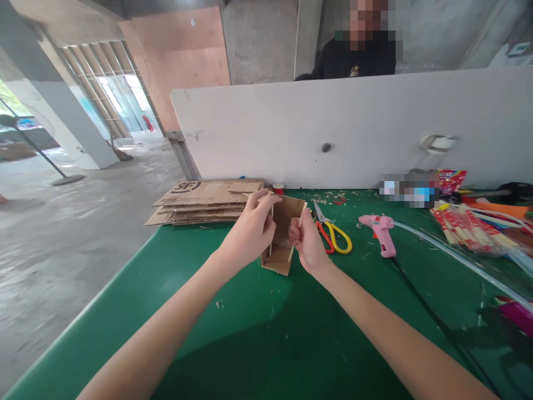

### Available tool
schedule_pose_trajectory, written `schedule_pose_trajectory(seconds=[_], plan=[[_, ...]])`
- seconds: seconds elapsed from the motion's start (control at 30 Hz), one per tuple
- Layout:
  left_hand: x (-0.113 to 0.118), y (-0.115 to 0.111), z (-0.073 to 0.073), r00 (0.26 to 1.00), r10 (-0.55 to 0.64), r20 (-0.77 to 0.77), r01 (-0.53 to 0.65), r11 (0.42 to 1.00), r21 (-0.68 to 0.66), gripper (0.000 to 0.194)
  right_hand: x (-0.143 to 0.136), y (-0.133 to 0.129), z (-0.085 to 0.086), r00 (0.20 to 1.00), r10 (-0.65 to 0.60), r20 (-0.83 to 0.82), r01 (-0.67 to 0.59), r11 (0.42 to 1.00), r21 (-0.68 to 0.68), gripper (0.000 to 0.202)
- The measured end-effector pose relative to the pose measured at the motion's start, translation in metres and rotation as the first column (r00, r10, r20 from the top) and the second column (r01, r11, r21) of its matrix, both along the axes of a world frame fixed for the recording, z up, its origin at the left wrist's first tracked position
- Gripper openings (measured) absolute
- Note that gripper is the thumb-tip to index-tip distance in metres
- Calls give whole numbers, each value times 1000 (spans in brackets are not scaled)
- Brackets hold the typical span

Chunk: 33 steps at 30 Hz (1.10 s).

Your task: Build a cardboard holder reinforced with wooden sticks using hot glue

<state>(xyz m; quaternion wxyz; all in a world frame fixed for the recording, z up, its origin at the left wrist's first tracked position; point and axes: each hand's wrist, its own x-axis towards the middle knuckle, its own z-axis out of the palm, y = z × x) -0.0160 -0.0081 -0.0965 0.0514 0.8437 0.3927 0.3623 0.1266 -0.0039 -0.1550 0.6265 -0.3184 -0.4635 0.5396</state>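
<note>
Green tabletop (200, 266): spans foreground. Flattened cardboard stack (200, 206): far left. Open cardboard box (287, 214): just right of stack. Left hand (254, 225): on box's left wall; grip closure cannot be determined. Right hand (308, 243): clamped on right wall. Scissors (332, 229): right of box. Pink glue gun (383, 233): right of scissors.

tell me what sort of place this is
Probably a makeshift craft workspace in an unfinished building: a pink hot glue gun and scissors lie on a green tabletop, and the wall beyond is bare concrete.
</note>
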Motion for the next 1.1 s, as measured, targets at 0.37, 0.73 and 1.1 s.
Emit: schedule_pose_trajectory(seconds=[0.37, 0.73, 1.1], plan=[[2, 0, 1, 1000, -15, 4, 15, 1000, -4, 39, 3, 3, -5, 999, -23, 47, 22, 999, 29, 62], [2, 1, -1, 999, -40, 3, 40, 999, 35, 40, 0, 4, -8, 993, -40, 113, 38, 999, 23, 62], [3, -1, -1, 999, -44, -19, 45, 998, 39, 41, -2, 5, -17, 959, -163, 232, 147, 986, 84, 59]])
